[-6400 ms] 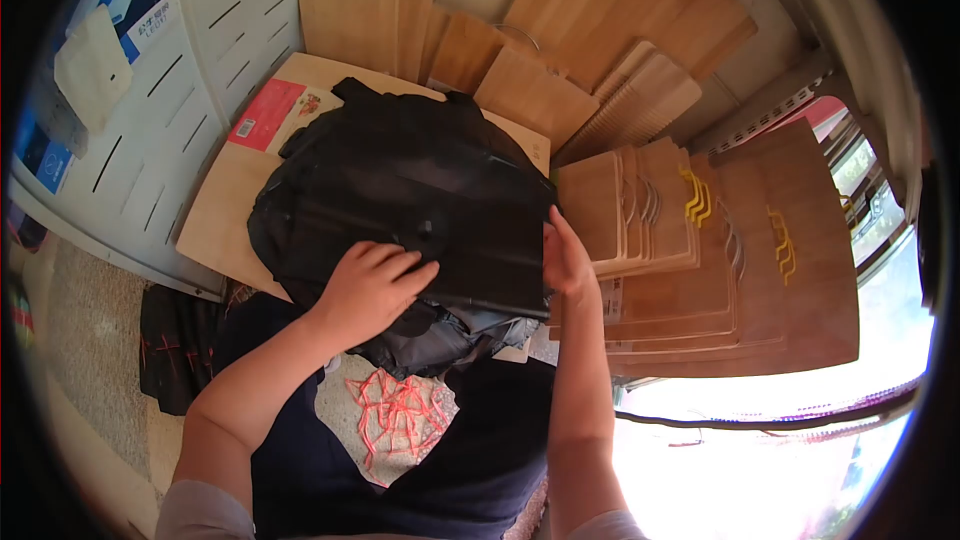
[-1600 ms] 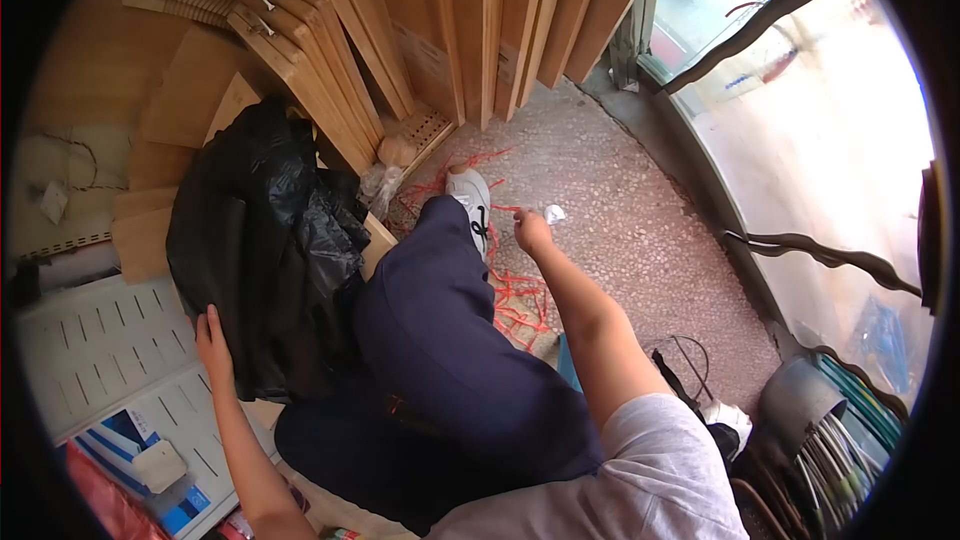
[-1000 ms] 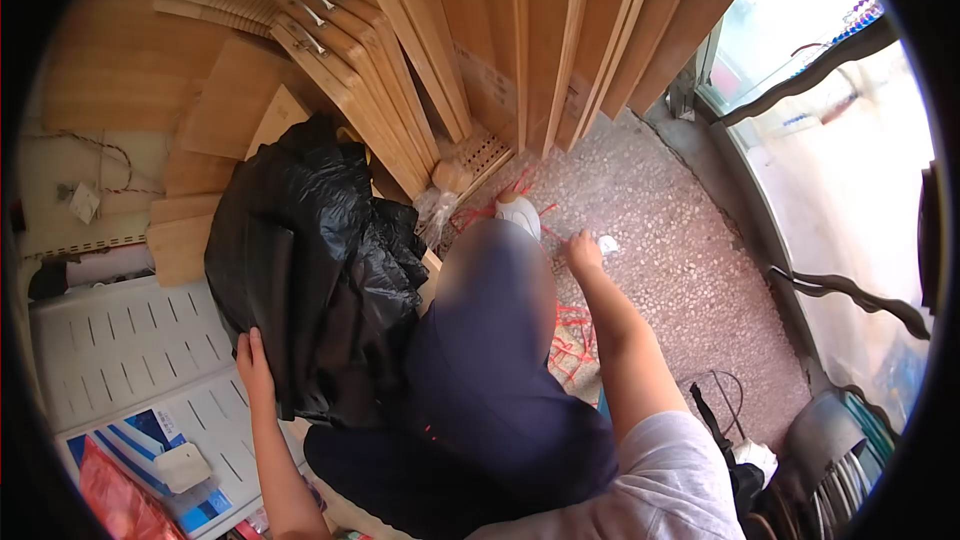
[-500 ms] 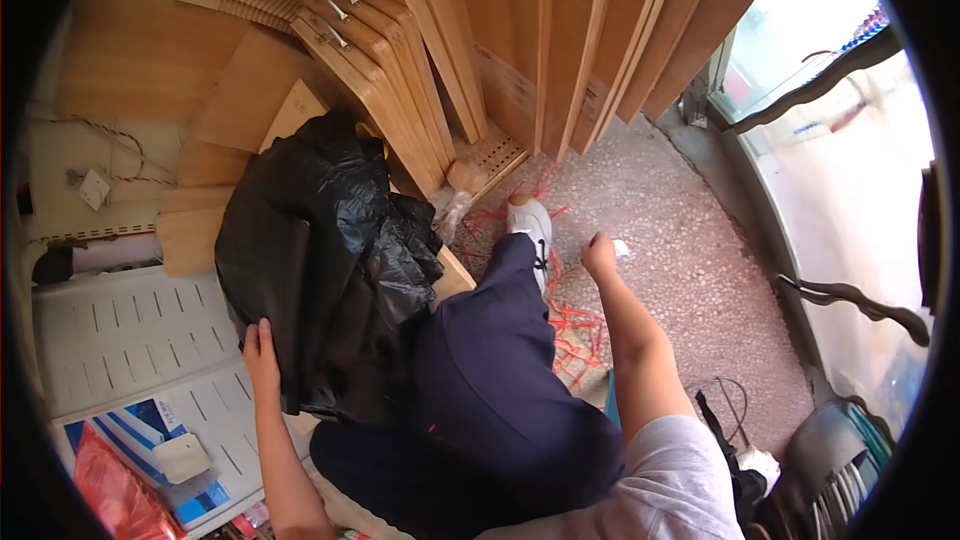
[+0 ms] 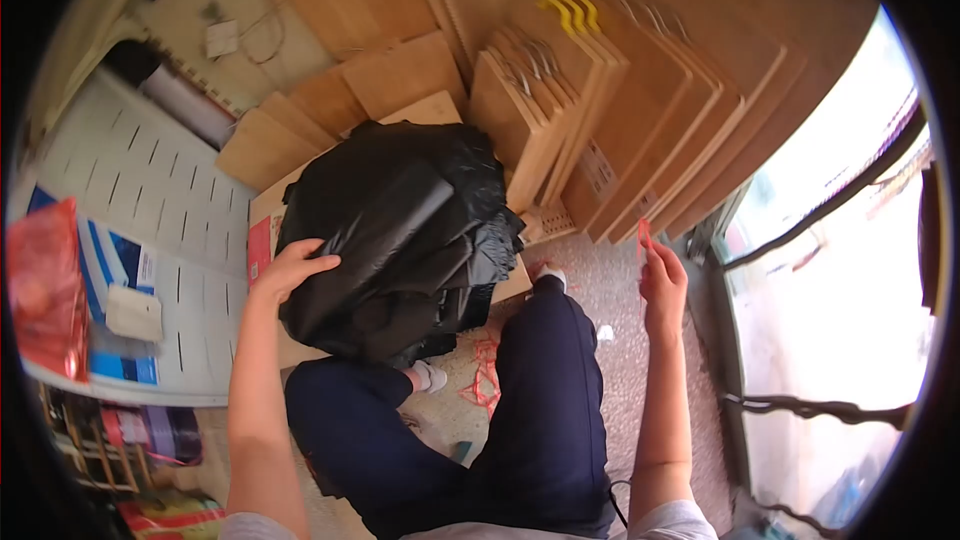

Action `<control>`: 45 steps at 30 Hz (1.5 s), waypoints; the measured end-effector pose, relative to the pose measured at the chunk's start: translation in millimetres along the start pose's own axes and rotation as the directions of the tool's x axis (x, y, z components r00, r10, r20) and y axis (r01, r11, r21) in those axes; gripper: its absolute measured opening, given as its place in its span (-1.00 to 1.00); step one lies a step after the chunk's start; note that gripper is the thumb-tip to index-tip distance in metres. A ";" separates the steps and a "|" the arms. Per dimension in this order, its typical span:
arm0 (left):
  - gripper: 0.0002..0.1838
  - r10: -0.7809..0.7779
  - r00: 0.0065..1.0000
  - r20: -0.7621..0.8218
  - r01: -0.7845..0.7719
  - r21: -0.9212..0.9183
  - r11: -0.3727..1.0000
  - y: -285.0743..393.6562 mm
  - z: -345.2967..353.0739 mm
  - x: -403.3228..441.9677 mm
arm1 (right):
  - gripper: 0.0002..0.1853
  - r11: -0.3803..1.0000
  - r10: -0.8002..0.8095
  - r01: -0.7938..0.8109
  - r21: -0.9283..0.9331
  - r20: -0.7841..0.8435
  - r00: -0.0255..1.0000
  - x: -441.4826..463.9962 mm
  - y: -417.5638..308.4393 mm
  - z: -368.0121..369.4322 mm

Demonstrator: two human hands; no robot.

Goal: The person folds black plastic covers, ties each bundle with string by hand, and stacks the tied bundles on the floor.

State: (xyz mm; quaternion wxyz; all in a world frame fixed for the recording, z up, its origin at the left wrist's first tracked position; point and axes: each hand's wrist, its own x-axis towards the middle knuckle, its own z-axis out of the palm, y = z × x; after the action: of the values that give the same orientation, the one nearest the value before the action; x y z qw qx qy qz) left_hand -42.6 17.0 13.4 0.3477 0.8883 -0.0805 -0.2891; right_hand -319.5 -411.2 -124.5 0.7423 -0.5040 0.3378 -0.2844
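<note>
A pile of black plastic bags (image 5: 390,230) lies in front of me on a pale board (image 5: 262,210). At its left edge rests my left hand (image 5: 292,268), thumb and fingers apart, touching the plastic without closing on it. Out to the right, above the floor, my right hand (image 5: 664,285) is closed, its fingertips pinching a thin red plastic strip (image 5: 643,232). More red plastic strips (image 5: 483,375) lie tangled on the floor between my legs.
Wooden boards with metal hooks (image 5: 535,70) and yellow hooks stand behind the bags. A slotted white panel (image 5: 190,210) is at left, carrying a red plastic package (image 5: 48,285) and a white piece (image 5: 134,313). The glass door (image 5: 830,320) borders the right side.
My view has swung so the bags sit nearer the middle. My left hand has shifted up along the bag edge. My right hand is raised, a red strip now showing at its fingertips.
</note>
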 end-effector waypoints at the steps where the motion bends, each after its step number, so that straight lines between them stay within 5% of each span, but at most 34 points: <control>1: -0.56 0.024 0.997 0.079 -0.011 -0.170 0.985 -11.4 -1.1 0.6 | -0.79 0.998 -0.062 0.062 -0.014 0.047 0.997 -5.1 -26.3 35.2; 3: -0.56 0.081 0.989 0.127 -0.031 -0.357 0.934 -26.1 -3.1 -9.0 | -0.78 0.948 -0.249 0.280 -0.151 0.198 0.948 -15.6 -60.8 109.3; 5: -0.56 0.155 0.982 -0.109 -0.189 -0.655 0.731 -42.3 2.4 -28.7 | -0.79 0.948 -0.280 0.318 -0.029 0.405 0.870 -18.3 -58.7 178.4; 7: -0.56 0.176 0.957 -0.229 -0.289 -0.738 0.610 -57.2 1.9 -43.5 | -0.80 0.837 -0.364 0.523 -0.160 0.552 0.750 -24.3 -37.9 241.7; 9: -0.54 0.221 0.925 -0.309 -0.362 -0.893 0.268 -73.7 0.2 -52.1 | -0.78 0.720 -0.319 0.662 -0.207 0.749 0.581 -36.9 -10.2 283.9; 11: -0.54 0.226 0.914 -0.337 -0.376 -0.912 0.164 -86.2 1.2 -56.5 | -0.78 0.675 -0.070 0.678 -0.291 0.889 0.452 -57.1 4.8 307.2; 13: -0.55 0.367 0.866 -0.340 -0.385 -0.921 0.053 -82.8 6.5 -57.0 | -0.79 0.700 -0.012 0.664 -0.261 0.927 0.376 -70.2 21.3 315.8; 15: -0.49 0.364 0.872 -0.327 -0.397 -0.907 0.137 -81.7 15.9 -43.6 | -0.80 0.728 0.053 0.639 -0.247 0.950 0.307 -73.3 24.2 321.6; 18: -0.45 0.406 0.898 -0.171 -0.297 -0.915 0.272 -57.4 39.6 -33.9 | -0.85 0.893 0.268 0.291 -0.343 0.925 0.269 -64.4 19.9 315.5; 19: -0.48 0.356 0.929 -0.105 -0.238 -0.905 0.354 -44.8 44.9 -33.0 | -0.85 0.887 0.273 0.301 -0.350 0.923 0.270 -61.2 11.1 313.3; 23: -0.48 0.262 0.965 0.028 -0.125 -0.826 0.549 -30.4 50.1 -25.2 | -0.85 0.854 0.338 0.258 -0.451 0.860 0.383 -38.0 -11.0 294.3; 25: -0.48 0.274 0.961 -0.025 -0.196 -0.761 0.619 -32.7 53.6 -21.0 | -0.86 0.845 0.360 0.184 -0.502 0.789 0.498 -28.7 -10.3 287.7; 31: -0.51 0.317 0.924 -0.216 -0.383 -0.571 0.726 -33.3 70.1 -30.7 | -0.91 0.887 0.441 -0.123 -0.445 0.736 0.515 -11.6 11.3 280.5; 35: -0.61 0.344 0.919 -0.192 -0.386 -0.264 0.884 -33.2 61.1 -31.4 | -0.93 0.881 0.461 -0.403 -0.248 0.642 0.612 -20.6 13.8 285.9; 37: -0.60 0.448 0.859 -0.248 -0.421 0.157 0.893 -32.6 53.4 -29.6 | -0.93 0.868 0.470 -0.442 -0.225 0.657 0.589 -16.1 19.1 289.0; 41: -0.54 0.438 0.849 -0.297 -0.373 0.251 0.893 -36.5 44.9 -23.5 | -0.88 0.843 0.446 -0.536 -0.048 0.620 0.646 -14.9 28.2 292.3; 43: -0.53 0.275 0.936 -0.220 -0.218 0.251 0.943 -30.8 39.7 -25.7 | -0.87 0.868 0.406 -0.497 -0.014 0.598 0.691 -14.0 27.7 292.9; 45: -0.55 0.401 0.865 -0.303 -0.305 0.317 0.898 -35.4 44.3 -28.8 | -0.87 0.817 0.405 -0.573 0.067 0.642 0.652 -13.6 26.4 292.5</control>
State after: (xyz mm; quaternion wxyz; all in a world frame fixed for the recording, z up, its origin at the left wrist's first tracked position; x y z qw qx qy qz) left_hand -93.5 28.0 -23.1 0.2849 0.9334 -0.2147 -0.0390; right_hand -95.2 -229.5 -69.3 0.9185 -0.3526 0.1680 0.0610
